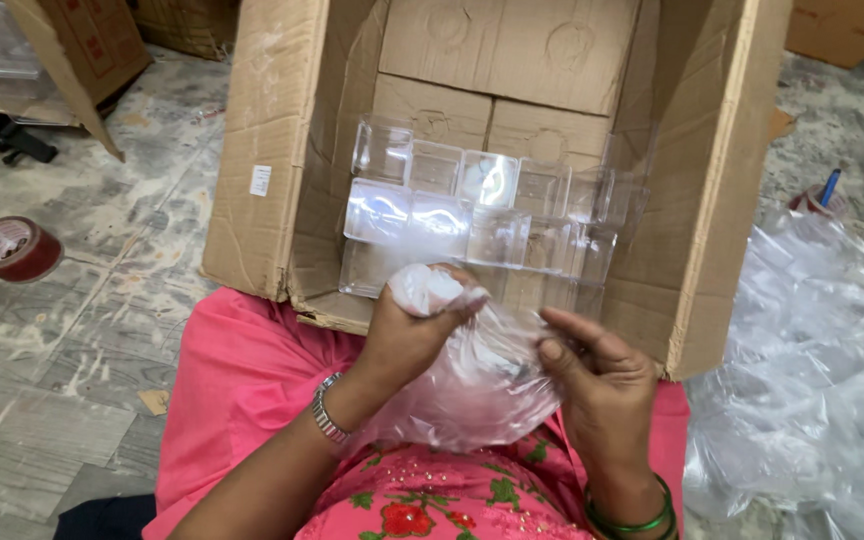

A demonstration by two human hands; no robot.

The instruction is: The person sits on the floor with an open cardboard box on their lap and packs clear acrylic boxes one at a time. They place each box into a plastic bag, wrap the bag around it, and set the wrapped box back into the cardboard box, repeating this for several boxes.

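Crosswise, crumpled plastic bag (477,385) between both hands.

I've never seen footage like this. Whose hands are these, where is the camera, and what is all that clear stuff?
The single picture comes from a camera worn on a person's head, looking down at their lap. The left hand grips the bunched top of a thin clear plastic bag; the right hand pinches its side. Ahead lies an open brown cardboard carton holding rows of small clear plastic boxes. A roll of brown tape sits on the floor, and loose clear bags are heaped to the right.
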